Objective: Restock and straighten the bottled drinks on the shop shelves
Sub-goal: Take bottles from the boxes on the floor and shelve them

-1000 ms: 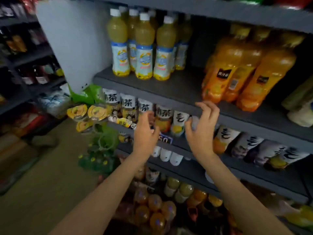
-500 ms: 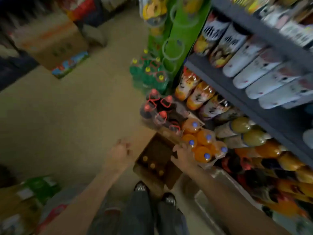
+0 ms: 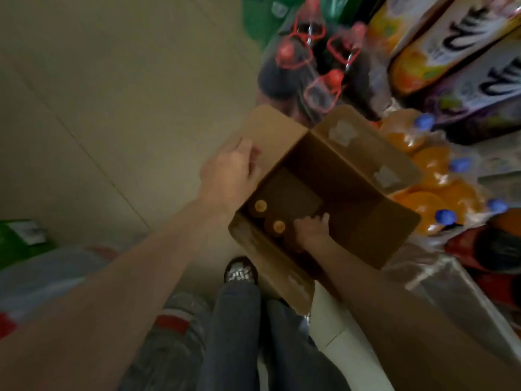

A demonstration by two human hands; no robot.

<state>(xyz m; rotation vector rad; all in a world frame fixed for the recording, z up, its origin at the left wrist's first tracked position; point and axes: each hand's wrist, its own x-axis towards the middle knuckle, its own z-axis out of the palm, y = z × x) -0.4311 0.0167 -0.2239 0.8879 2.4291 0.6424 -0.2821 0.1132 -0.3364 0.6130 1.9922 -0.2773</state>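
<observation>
From the head view, an open cardboard box (image 3: 352, 193) sits on the floor (image 3: 112, 108) at centre frame, beside the shelf stock at right. The left hand (image 3: 229, 169) curls over the box's left flap, seemingly holding it open. The right hand (image 3: 311, 228) reaches inside, fingers bent down around a bottle I cannot make out. Two capped bottles (image 3: 270, 217) stand in the box's lower-left corner, awaiting shelving.

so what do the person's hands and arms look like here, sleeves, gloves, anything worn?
Both forearms are bare up to the frame edge: no sleeves in view. Left hand and right hand have no gloves. No watch, ring or band is visible, though the picture is blurred.
</observation>
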